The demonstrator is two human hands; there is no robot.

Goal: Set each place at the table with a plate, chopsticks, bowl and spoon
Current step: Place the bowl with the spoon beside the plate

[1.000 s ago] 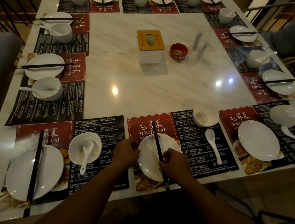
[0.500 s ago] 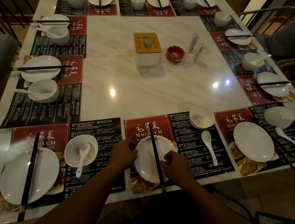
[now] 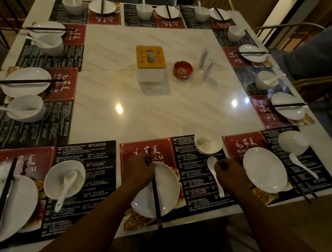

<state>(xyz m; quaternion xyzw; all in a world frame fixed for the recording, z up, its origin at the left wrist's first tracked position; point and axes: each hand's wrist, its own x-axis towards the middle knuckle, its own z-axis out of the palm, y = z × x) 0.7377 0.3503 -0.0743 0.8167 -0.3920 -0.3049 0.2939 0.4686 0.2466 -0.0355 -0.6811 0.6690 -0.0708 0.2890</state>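
At the near middle place a white plate (image 3: 166, 187) lies on a red and black mat (image 3: 193, 157), with black chopsticks (image 3: 157, 202) across it. My left hand (image 3: 140, 172) pinches the chopsticks' far end at the plate's far rim. An empty white bowl (image 3: 208, 143) stands to the right beyond the plate. Just below it a white spoon (image 3: 214, 170) lies on the mat. My right hand (image 3: 229, 173) sits beside the spoon's handle with fingers curled; whether it holds the spoon is unclear.
The near right place has a plate (image 3: 265, 169), a bowl (image 3: 293, 142), a loose spoon (image 3: 303, 167) and chopsticks (image 3: 305, 191) on the mat. The near left place has its plate (image 3: 18, 207) and a bowl with spoon (image 3: 64, 181). A tissue box (image 3: 150, 62), red ashtray (image 3: 183, 69) and shakers (image 3: 206, 67) stand mid-table.
My right hand left the plate and chopsticks and moved right to the spoon. My left hand shifted from the plate's left rim to the chopsticks' far end. The spoon has not moved.
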